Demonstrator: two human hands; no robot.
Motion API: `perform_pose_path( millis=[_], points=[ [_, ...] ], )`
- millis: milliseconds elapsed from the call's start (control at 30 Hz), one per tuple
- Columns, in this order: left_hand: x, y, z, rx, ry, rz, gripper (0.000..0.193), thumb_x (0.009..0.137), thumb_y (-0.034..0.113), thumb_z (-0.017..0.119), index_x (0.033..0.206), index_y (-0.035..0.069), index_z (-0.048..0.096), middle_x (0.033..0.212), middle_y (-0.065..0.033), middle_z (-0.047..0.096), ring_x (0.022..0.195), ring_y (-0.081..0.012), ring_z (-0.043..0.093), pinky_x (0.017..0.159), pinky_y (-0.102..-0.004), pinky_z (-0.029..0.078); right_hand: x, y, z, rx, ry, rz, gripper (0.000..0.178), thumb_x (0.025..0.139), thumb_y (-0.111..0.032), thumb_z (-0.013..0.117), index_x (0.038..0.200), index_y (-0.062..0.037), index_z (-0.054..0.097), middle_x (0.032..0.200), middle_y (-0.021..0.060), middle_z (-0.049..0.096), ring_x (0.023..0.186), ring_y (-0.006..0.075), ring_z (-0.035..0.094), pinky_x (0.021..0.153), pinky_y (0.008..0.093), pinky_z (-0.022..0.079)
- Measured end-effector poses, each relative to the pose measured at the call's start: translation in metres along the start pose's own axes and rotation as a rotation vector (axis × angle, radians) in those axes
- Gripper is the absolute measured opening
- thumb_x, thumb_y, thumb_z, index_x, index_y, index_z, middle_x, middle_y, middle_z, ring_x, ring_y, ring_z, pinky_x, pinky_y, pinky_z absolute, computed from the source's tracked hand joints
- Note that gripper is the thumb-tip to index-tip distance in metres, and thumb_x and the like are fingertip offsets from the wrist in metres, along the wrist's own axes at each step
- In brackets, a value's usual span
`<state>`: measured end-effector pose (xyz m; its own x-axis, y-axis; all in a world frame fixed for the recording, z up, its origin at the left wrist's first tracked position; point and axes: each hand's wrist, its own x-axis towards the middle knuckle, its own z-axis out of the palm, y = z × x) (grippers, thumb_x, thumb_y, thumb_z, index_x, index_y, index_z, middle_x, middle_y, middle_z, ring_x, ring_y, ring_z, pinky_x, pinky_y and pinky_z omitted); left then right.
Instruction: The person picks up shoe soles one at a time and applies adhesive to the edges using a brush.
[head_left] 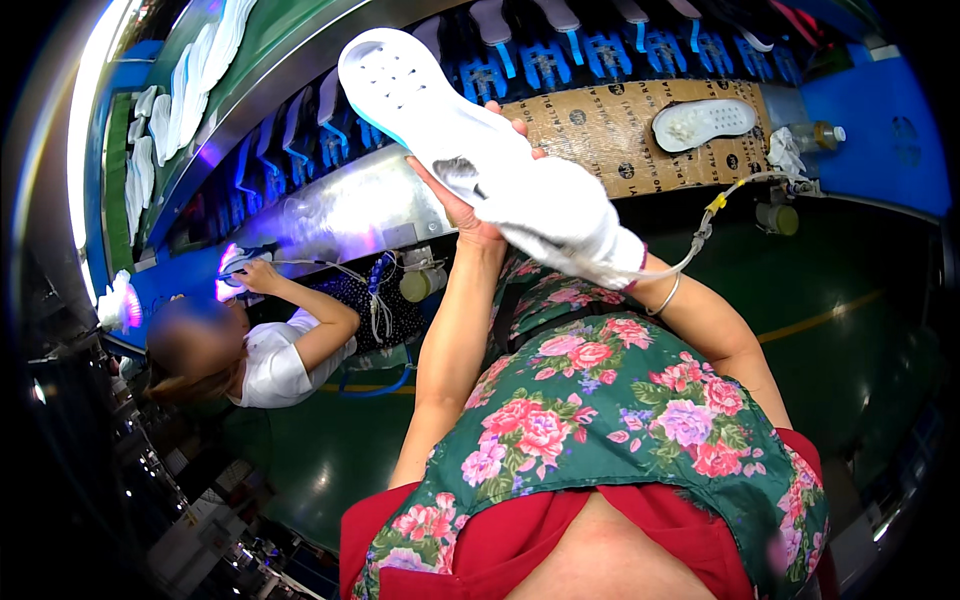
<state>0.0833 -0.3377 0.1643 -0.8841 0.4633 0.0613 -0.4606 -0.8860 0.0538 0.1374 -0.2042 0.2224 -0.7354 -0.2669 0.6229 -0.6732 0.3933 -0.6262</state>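
A white shoe sole [400, 85] with small holes at its far end is held up before me, tilted. My left hand [462, 212] grips it from beneath; the thumb side shows at the near edge and fingertips at the far edge. My right hand [565, 215] wears a white glove with a dark red cuff and dark-stained fingers. Its fingers are bent over the sole. A thin clear tube [692, 250] runs along the gloved wrist. What the fingers hold is hidden.
Another white sole [705, 124] lies on a printed cardboard sheet [590, 135]. Behind it stands a row of blue holders [605, 60]. A bottle [822, 136] and crumpled tissue [786, 152] sit at right. A co-worker [285, 355] works at left; more soles [190, 90] lie beyond.
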Motion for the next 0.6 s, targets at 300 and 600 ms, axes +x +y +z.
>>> perform_pose_path(
  millis=[300, 600],
  points=[
    [-0.002, 0.019, -0.001, 0.034, 0.074, -0.007, 0.107, 0.071, 0.076, 0.07, 0.141, 0.001, 0.04, 0.128, -0.0205, 0.051, 0.113, -0.0415, 0.053, 0.093, -0.0574, 0.051, -0.003, 0.002, -0.011, 0.123, 0.021, 0.142, 0.027, 0.08, -0.012, 0.078, 0.106, -0.0124, 0.076, 0.097, 0.0067, 0.074, 0.089, 0.0258, 0.07, 0.08, 0.0362, 0.055],
    [-0.002, 0.038, 0.005, 0.119, 0.025, -0.196, 0.109, 0.072, 0.077, 0.066, 0.145, 0.004, 0.033, 0.126, -0.0254, 0.049, 0.093, -0.0362, 0.051, 0.078, -0.0458, 0.048, 0.004, 0.0, -0.018, 0.197, -0.056, 0.117, 0.022, 0.078, -0.012, 0.079, 0.1, -0.0144, 0.077, 0.092, 0.0054, 0.073, 0.082, 0.025, 0.069, 0.075, 0.0358, 0.055]
  ],
)
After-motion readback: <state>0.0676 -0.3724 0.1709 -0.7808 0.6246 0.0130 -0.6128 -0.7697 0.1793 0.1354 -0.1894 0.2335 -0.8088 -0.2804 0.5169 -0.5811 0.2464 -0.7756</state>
